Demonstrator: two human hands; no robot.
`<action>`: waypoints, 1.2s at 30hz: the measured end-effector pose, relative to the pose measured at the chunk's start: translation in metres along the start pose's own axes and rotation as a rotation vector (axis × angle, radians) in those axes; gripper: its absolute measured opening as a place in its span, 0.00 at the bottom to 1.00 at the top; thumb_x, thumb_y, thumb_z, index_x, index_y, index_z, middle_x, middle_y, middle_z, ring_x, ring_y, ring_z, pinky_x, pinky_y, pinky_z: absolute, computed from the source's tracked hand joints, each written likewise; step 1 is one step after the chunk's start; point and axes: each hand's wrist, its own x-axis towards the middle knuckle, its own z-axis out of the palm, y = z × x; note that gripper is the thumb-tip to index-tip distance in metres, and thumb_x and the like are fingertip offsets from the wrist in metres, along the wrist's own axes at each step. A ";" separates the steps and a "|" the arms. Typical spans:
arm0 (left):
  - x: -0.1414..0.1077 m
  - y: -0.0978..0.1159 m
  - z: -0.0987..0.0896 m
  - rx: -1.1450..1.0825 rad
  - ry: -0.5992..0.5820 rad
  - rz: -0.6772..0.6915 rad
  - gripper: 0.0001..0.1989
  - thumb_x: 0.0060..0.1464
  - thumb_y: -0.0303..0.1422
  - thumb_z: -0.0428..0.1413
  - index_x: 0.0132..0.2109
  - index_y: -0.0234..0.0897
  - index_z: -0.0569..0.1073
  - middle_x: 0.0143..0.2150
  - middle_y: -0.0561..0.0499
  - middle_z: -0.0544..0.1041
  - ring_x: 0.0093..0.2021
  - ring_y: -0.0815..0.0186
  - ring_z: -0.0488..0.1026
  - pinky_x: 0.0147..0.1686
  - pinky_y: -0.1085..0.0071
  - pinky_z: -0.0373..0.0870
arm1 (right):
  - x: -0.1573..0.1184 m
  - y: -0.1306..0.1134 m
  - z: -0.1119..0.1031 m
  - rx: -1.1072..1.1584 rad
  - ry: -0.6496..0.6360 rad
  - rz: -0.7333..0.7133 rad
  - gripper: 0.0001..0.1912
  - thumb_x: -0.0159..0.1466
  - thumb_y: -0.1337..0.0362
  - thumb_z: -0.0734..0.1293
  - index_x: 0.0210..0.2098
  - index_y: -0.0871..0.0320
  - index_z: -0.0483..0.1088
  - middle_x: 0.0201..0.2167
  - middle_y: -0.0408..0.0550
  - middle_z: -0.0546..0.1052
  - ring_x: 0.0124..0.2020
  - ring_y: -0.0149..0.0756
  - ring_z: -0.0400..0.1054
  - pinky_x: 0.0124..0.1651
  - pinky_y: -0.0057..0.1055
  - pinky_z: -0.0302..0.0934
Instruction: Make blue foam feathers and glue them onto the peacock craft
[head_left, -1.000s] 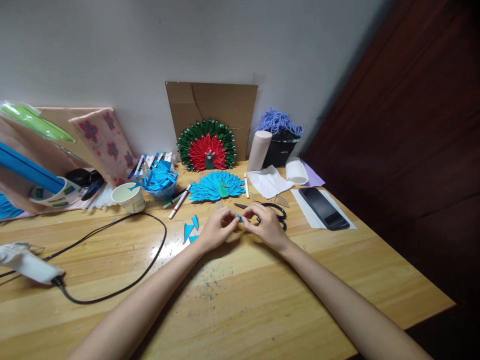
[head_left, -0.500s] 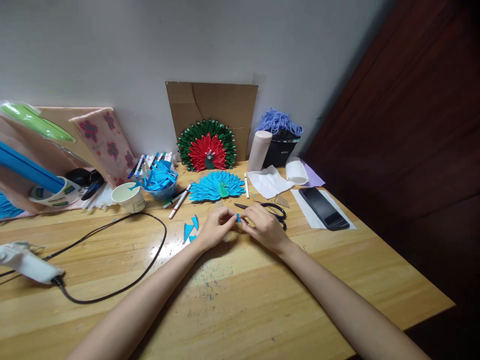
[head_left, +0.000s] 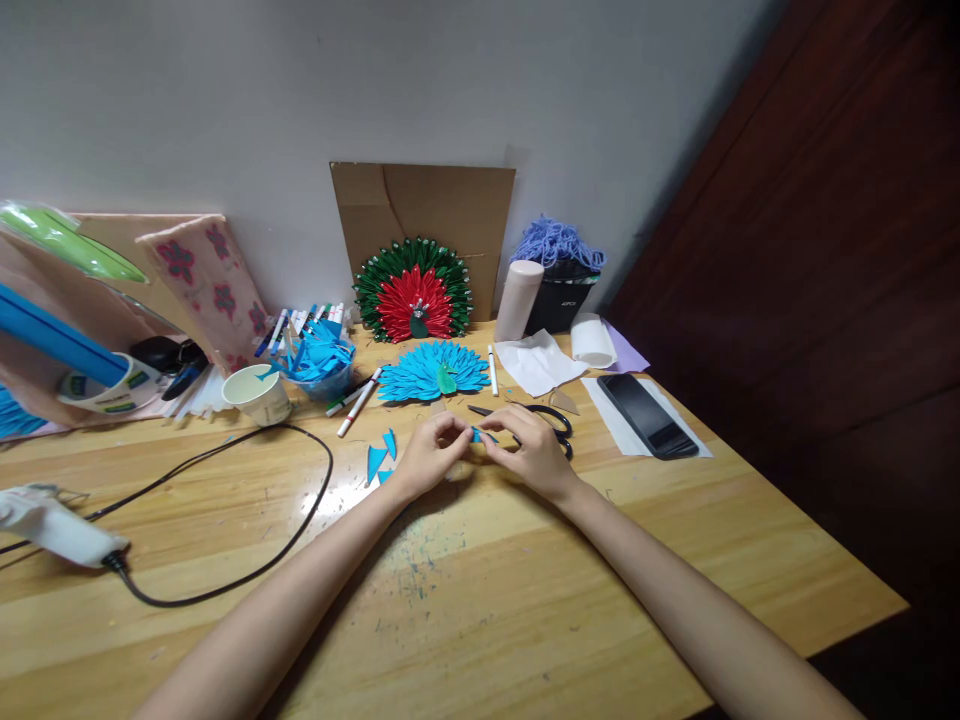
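Observation:
Between my fingertips is a small blue paper piece (head_left: 480, 436), partly covered by them. My left hand (head_left: 433, 458) pinches its left end, and my right hand (head_left: 531, 452) has thumb and finger closed at its right end. Black-handled scissors (head_left: 561, 428) lie partly behind my right hand. To the left of my left hand are several loose blue paper pieces (head_left: 377, 462). Just beyond both hands lies a blue paper peacock (head_left: 411, 374) with a green body. A red and green peacock (head_left: 450, 290) leans on a cardboard sheet (head_left: 431, 200) at the back.
A glue gun (head_left: 56, 525) with a looped black cord lies at left. Behind it stand a paper cup (head_left: 259, 400) and a tub of blue strips (head_left: 319, 365). Markers (head_left: 360, 403) lie nearby. A phone (head_left: 646, 415), tissue (head_left: 540, 362) and pale bottle (head_left: 519, 300) are at right.
My right fingers have shifted slightly on the blue paper piece, and more of it shows between my hands. My left hand stays nearly in place.

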 end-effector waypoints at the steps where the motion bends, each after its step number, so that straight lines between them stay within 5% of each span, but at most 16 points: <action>1: 0.000 0.000 0.000 0.003 0.001 0.002 0.12 0.54 0.38 0.51 0.30 0.33 0.70 0.28 0.52 0.69 0.30 0.69 0.67 0.31 0.74 0.66 | 0.000 0.000 0.000 0.012 -0.009 0.000 0.05 0.60 0.68 0.63 0.36 0.57 0.69 0.31 0.48 0.74 0.35 0.37 0.68 0.39 0.34 0.63; 17: 0.001 0.001 -0.001 -0.096 -0.020 -0.068 0.12 0.53 0.39 0.52 0.31 0.32 0.70 0.27 0.53 0.70 0.29 0.70 0.68 0.31 0.74 0.65 | -0.003 0.004 0.004 -0.112 -0.091 -0.130 0.07 0.62 0.70 0.60 0.37 0.58 0.69 0.32 0.50 0.74 0.37 0.38 0.67 0.40 0.35 0.63; 29: 0.001 -0.001 0.001 -0.001 0.045 0.006 0.13 0.54 0.40 0.51 0.30 0.33 0.70 0.27 0.52 0.70 0.28 0.69 0.67 0.29 0.74 0.65 | -0.002 0.001 0.001 0.019 -0.019 -0.036 0.06 0.62 0.67 0.62 0.36 0.57 0.70 0.32 0.50 0.75 0.35 0.38 0.69 0.40 0.36 0.64; 36: 0.000 0.004 0.000 0.162 0.093 0.112 0.12 0.55 0.37 0.50 0.30 0.34 0.70 0.28 0.51 0.71 0.30 0.69 0.67 0.30 0.73 0.65 | 0.001 -0.003 0.001 0.196 -0.009 0.227 0.06 0.59 0.64 0.64 0.34 0.57 0.72 0.30 0.47 0.76 0.32 0.35 0.70 0.29 0.28 0.65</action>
